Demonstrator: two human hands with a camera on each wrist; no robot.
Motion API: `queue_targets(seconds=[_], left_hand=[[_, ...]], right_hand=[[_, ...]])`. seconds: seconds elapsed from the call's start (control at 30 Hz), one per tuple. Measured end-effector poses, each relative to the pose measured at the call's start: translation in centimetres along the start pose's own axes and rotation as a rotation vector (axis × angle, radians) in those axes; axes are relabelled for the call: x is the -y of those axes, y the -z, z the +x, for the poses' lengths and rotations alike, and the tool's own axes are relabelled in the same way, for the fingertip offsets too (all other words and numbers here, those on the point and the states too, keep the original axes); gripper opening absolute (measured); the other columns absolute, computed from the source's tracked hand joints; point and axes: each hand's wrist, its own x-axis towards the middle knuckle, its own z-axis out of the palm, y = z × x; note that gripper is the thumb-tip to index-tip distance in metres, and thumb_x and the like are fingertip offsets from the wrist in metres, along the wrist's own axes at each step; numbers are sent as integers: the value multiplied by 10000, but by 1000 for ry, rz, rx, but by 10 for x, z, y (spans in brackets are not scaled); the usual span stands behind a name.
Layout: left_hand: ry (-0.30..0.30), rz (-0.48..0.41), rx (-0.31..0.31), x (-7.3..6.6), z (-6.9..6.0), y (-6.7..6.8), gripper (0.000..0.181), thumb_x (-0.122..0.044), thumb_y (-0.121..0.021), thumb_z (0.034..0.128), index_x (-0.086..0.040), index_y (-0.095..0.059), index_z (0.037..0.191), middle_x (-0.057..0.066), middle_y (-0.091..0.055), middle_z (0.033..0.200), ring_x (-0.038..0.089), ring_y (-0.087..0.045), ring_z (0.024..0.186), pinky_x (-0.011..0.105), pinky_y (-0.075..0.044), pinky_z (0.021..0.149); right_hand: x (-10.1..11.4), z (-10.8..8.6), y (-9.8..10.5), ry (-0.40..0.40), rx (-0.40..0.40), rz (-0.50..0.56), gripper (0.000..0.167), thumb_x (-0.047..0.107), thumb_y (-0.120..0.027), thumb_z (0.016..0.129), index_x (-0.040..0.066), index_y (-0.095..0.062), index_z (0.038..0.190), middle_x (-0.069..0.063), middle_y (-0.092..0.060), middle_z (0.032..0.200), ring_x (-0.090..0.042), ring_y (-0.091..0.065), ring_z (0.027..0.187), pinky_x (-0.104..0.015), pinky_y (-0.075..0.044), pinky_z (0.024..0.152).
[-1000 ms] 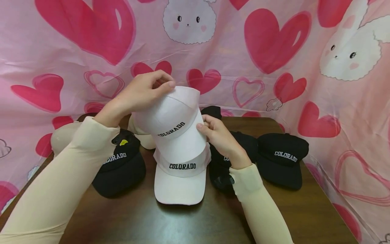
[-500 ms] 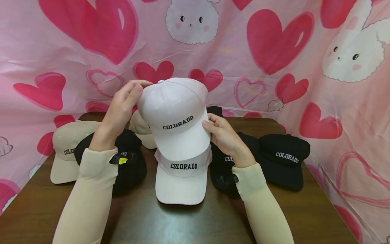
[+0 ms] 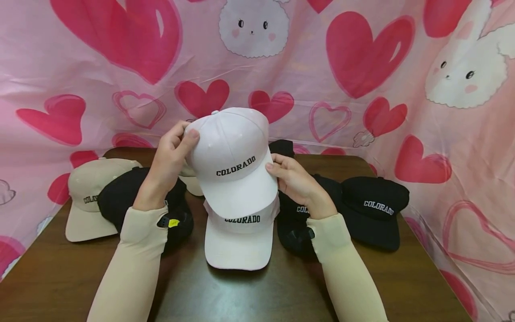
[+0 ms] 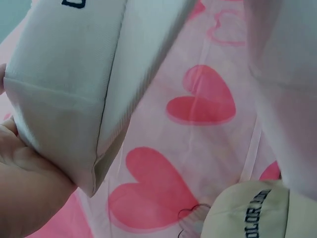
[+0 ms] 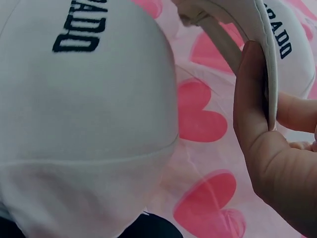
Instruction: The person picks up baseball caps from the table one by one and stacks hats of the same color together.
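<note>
A white baseball cap [image 3: 231, 147] lettered COLORADO is held up in the air, slightly tilted, between my two hands. My left hand [image 3: 166, 158] grips the left side of its crown, thumb in front and fingers behind. The brim's right edge is pinched by my right hand [image 3: 297, 183]; in the right wrist view the thumb and fingers [image 5: 251, 89] lie on either side of that edge. Below it, on the table, a second white cap [image 3: 238, 246] faces me, its crown partly hidden by the raised one.
Beige caps [image 3: 90, 183] and a black cap [image 3: 128, 197] lie on the left of the brown table [image 3: 48, 268]. Another beige cap [image 3: 193, 183] is mostly hidden behind. Black caps [image 3: 372, 210] stand on the right. A pink heart-patterned cloth [image 3: 301, 67] hangs behind the table.
My left hand has moved from the top of the raised cap's crown down to its left side and now grips it there. The cap has turned more toward me. The right hand keeps its hold.
</note>
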Motion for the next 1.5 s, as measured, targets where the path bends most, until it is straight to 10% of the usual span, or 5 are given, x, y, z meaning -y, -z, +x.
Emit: queue_targets(seconds=[0.4,0.73,1.07,1.5], left_hand=[[2,-191,21,-3,-4,0,103,-201,-571,1098,-174,-669,1086,4,-663,1103,199,-598,1040,307,-524,863],[-7,-282,83,-7,-5,-4,115,-224,-592,1091,-141,-670,1104,18,-676,1108,189,-635,1016,310,-548,849],[24,-245,225,-1,-5,-13,141,-292,-597,1090,-158,-641,1085,13,-663,1077,182,-653,992,312,-571,808],[97,-144,262,0,-7,-18,146,-222,-557,1095,-180,-669,1178,77,-659,1182,243,-676,1015,359,-621,808]], right_hand=[[3,-2,-1,-18,7,-131,358,143,-480,1134,-12,-476,1456,-181,-591,1340,-275,-660,1155,-391,-576,1020],[25,-20,11,103,-177,-413,525,283,-515,1132,82,-408,1605,-158,-547,1513,-359,-610,1335,-453,-455,1168],[24,-21,11,271,-170,-526,508,289,-567,1095,157,-497,1580,-24,-533,1554,-227,-519,1407,-448,-458,1167],[23,-17,2,249,-110,-484,682,503,-771,952,88,-568,1453,-112,-626,1294,-312,-664,1089,-329,-594,953]])
